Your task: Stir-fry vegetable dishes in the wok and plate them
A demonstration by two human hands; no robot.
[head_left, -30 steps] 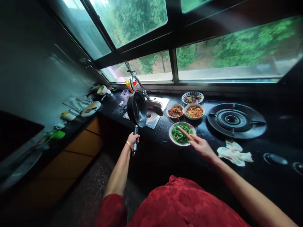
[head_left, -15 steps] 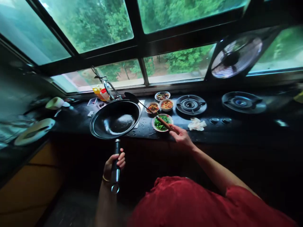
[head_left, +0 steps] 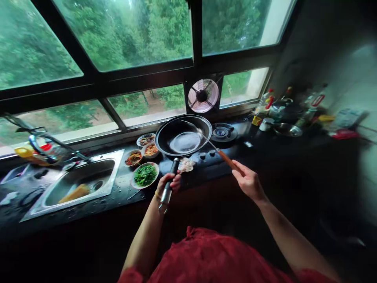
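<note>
My left hand (head_left: 167, 184) is closed round the metal handle of a black wok (head_left: 183, 135), which hovers level over the left burner of the dark counter (head_left: 118, 196). My right hand (head_left: 246, 181) grips the wooden handle of a long spatula (head_left: 215, 148); its blade reaches into the wok. The wok looks empty and wet. A plate of green vegetables (head_left: 145, 175) sits just left of my left hand, and a crumpled white cloth (head_left: 186, 165) lies under the wok's handle.
Three small dishes of food (head_left: 141, 151) stand behind the greens. A steel sink (head_left: 79, 184) with a tap (head_left: 44, 143) lies to the left. A second burner (head_left: 223, 132), a window fan (head_left: 203, 95) and bottles and bowls (head_left: 282, 114) are at the right.
The wok, held tilted over the sink a second ago, has swung right past the dishes and now sits level over the burner. The spatula travelled right with it. My view turned right.
</note>
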